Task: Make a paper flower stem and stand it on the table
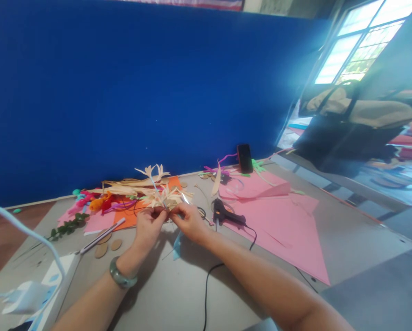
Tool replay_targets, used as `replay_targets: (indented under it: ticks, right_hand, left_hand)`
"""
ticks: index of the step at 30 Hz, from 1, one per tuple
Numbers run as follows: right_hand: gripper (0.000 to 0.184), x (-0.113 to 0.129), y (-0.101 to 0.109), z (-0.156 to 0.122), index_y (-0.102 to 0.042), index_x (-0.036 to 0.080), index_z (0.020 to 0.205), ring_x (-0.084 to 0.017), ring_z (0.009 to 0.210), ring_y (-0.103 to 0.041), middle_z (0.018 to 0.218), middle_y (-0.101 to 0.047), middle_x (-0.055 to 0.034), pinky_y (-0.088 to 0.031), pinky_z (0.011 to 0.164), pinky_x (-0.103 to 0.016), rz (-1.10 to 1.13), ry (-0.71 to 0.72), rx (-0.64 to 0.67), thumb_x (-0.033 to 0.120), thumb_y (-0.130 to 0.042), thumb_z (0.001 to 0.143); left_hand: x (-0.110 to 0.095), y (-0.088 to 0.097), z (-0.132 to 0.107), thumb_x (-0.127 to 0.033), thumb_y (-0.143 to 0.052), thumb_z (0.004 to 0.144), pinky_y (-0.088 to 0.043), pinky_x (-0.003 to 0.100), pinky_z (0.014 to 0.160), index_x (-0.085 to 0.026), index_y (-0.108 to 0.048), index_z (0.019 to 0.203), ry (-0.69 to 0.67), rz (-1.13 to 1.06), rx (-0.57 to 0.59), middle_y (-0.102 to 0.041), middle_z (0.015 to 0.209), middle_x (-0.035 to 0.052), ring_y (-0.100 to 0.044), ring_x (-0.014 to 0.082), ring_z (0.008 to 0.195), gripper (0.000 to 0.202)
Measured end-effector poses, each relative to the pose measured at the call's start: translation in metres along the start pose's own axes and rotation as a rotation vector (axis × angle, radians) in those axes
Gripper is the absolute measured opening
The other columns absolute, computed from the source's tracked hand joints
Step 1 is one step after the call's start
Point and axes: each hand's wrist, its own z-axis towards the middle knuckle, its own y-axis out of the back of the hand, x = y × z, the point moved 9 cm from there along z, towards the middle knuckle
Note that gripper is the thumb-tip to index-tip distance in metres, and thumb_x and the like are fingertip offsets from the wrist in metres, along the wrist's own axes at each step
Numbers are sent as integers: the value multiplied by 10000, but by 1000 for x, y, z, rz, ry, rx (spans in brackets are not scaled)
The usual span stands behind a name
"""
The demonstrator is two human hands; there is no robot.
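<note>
My left hand (149, 226) and my right hand (189, 221) meet over the grey table (178, 294), fingers pinched together on a small cream paper flower (166, 198) with thin cut petals. A green bangle sits on my left wrist. Behind the flower lie more cream paper strips and cut-outs (137, 184) on an orange sheet (130, 216). A black glue gun (226, 214) rests just right of my right hand, its cord trailing toward me.
Pink paper sheets (281, 225) cover the table's right side. Colourful pipe cleaners (92, 202), a green leafy sprig (68, 226), a glue stick (102, 236) and cardboard discs (102, 250) lie left. A black phone (245, 158) leans on the blue wall. A white power strip (50, 280) sits near left.
</note>
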Motion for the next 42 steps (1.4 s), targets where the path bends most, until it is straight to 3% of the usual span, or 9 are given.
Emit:
replay_targets:
  ticks: [7, 11, 15, 18, 21, 25, 29, 36, 42]
  right_hand:
    - [106, -9, -2, 3, -654, 144, 712, -124, 627, -537, 663, -641, 3, -409, 626, -246, 221, -148, 82, 243, -655, 748]
    - [270, -13, -14, 2, -617, 143, 710, -100, 597, -520, 663, -622, 12, -386, 598, -235, 533, -248, 211, 380, -743, 684]
    - [321, -17, -23, -1, -583, 144, 683, -53, 504, -420, 605, -572, 41, -277, 486, -197, 692, -328, 298, 380, -796, 642]
    - [322, -17, -31, -6, -564, 147, 674, -27, 431, -302, 542, -509, 73, -176, 436, -201, 790, -378, 402, 346, -813, 631]
    - [329, -14, -37, -10, -554, 147, 662, -20, 415, -273, 520, -472, 86, -144, 431, -208, 869, -406, 484, 322, -828, 609]
    - [309, -11, -41, -13, -555, 141, 643, -21, 413, -274, 502, -453, 86, -131, 428, -213, 904, -402, 549, 301, -819, 623]
    - [325, -17, -41, -13, -544, 146, 649, -21, 409, -267, 499, -441, 92, -132, 424, -212, 894, -432, 535, 309, -824, 614]
    - [359, -36, -26, -3, -562, 143, 643, -27, 439, -320, 558, -533, 66, -199, 440, -195, 717, -456, 341, 356, -840, 566]
    - [312, -31, -14, 6, -609, 138, 672, -94, 582, -496, 640, -611, 16, -371, 585, -233, 561, -299, 195, 377, -797, 604]
  left_hand:
    - [10, -13, 5, -292, -811, 583, -535, 284, 640, -142, -630, 702, 171, -290, 162, -652, 623, -2, -625, 142, 594, 263]
    - [12, -22, 5, -267, -814, 617, -528, 266, 627, -141, -628, 716, 244, -365, 373, -639, 665, -5, -616, 123, 595, 246]
    - [11, -26, 3, -257, -807, 644, -502, 240, 592, -131, -662, 729, 238, -390, 560, -632, 689, 5, -605, 110, 576, 210]
    - [9, -28, 0, -270, -803, 654, -481, 228, 550, -130, -658, 683, 216, -408, 629, -614, 664, 0, -590, 103, 548, 203]
    - [4, -32, -3, -270, -803, 654, -450, 213, 499, -132, -663, 667, 159, -405, 669, -614, 656, 2, -563, 90, 508, 197]
    - [6, -34, -4, -276, -821, 622, -413, 202, 459, -135, -642, 648, 150, -399, 667, -623, 658, 7, -532, 82, 487, 229]
    - [7, -31, -1, -291, -817, 623, -401, 199, 469, -134, -626, 638, 136, -331, 619, -603, 630, 2, -512, 81, 500, 248]
    - [0, -24, 5, -384, -798, 622, -406, 224, 501, -136, -608, 617, 88, -191, 487, -559, 537, -15, -498, 95, 486, 312]
    - [3, -18, 8, -368, -724, 695, -406, 231, 513, -152, -587, 642, 39, -79, 347, -558, 520, -20, -503, 105, 487, 262]
